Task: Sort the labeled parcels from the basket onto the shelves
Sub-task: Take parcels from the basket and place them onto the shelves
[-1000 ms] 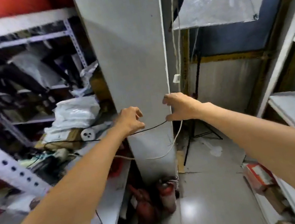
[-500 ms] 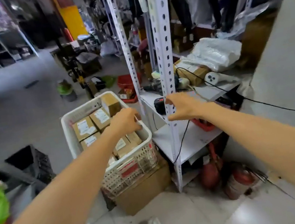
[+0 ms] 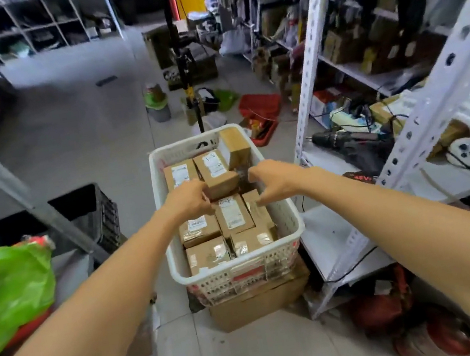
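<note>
Two half-curled hands, left hand (image 3: 187,199) and right hand (image 3: 275,182), flank a raised parcel (image 3: 217,170) inside the basket (image 3: 243,272), apparently to lift it; whether either actually grips it I cannot tell.

The basket (image 3: 244,275) is white perforated plastic. The parcels (image 3: 236,219) are matt brown cardboard with white paper labels (image 3: 180,175) and shiny tape (image 3: 242,248). The shelf post (image 3: 305,51) is white-painted punched metal, the floor (image 3: 79,126) faintly glossy grey tile, the bag (image 3: 7,293) thin glossy green plastic.
</note>
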Tool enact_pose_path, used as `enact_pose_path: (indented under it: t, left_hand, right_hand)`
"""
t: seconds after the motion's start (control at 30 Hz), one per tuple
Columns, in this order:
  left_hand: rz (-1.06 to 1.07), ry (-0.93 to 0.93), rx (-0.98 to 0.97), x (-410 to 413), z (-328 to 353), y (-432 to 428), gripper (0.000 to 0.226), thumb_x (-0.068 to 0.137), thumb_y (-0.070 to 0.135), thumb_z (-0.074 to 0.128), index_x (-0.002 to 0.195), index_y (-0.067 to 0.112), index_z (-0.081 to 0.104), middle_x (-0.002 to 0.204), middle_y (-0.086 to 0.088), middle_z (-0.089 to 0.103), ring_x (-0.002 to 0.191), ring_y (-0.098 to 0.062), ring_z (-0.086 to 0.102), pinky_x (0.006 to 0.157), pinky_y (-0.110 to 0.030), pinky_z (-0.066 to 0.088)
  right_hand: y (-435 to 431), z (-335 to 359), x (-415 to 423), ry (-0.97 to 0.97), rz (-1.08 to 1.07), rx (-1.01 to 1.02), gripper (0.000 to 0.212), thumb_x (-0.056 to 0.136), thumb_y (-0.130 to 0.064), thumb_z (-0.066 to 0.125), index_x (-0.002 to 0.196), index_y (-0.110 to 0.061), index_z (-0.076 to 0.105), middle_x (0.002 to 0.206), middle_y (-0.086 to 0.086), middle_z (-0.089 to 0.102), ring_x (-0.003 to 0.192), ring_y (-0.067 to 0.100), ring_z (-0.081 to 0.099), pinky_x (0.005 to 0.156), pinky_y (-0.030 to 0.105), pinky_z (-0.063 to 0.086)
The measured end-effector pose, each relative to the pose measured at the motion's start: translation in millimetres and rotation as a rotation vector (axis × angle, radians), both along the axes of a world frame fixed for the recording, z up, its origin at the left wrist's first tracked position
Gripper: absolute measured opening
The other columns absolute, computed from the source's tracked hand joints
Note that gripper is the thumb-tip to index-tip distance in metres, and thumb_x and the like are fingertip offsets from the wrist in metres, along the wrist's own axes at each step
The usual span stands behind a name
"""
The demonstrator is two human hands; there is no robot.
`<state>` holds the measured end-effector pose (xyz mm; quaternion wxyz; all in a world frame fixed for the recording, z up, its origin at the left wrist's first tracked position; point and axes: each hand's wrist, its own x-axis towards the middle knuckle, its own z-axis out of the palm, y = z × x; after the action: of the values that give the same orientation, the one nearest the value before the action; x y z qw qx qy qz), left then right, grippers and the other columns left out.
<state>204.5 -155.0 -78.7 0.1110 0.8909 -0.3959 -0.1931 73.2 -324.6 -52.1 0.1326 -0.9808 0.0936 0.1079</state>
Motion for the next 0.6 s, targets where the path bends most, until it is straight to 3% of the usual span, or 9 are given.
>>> enact_pose_path:
  t: [0.2,0.37,0.53,0.6]
  left_hand:
    - [0.033,0.062,0.046,55.7,-45.8,-0.1,0.035,0.076,0.028,0.076,0.108,0.019,0.063,0.108,-0.002,0.064,0.099,-0.020,0.059,0.086,-0.041,0.053]
    - [0.079,0.147,0.179,84.1,-85.8,20.9,0.040,0.077,0.030,0.074,0.112,0.019,0.061,0.113,-0.001,0.064,0.103,-0.021,0.060,0.090,-0.041,0.051]
    - [0.144,0.184,0.206,107.7,-104.7,17.9,0.042,0.078,0.029,0.074,0.116,0.017,0.061,0.114,-0.001,0.065,0.103,-0.019,0.060,0.089,-0.036,0.052]
    - [0.168,0.199,0.213,118.3,-107.7,10.9,0.042,0.079,0.028,0.074,0.117,0.016,0.061,0.116,-0.002,0.064,0.104,-0.020,0.060,0.089,-0.035,0.051]
  right_hand:
    - [-11.6,-36.3,68.6,0.072,0.007,0.030,0.045,0.077,-0.027,0.073,0.113,-0.008,0.055,0.102,0.006,0.060,0.087,0.022,0.055,0.069,0.033,0.048]
    - [-10.3,-73.5,107.0,0.256,0.128,-0.083,0.042,0.076,-0.035,0.072,0.107,-0.015,0.053,0.100,0.002,0.053,0.089,0.019,0.051,0.062,0.028,0.038]
    - [-24.5,-88.9,151.6,0.270,0.165,-0.050,0.050,0.076,-0.037,0.071,0.115,-0.010,0.054,0.111,0.007,0.059,0.100,0.026,0.057,0.082,0.040,0.052]
    - [-33.2,-94.3,167.4,0.299,0.197,-0.049,0.044,0.078,-0.035,0.071,0.109,-0.010,0.053,0.106,0.006,0.058,0.095,0.024,0.056,0.077,0.036,0.051]
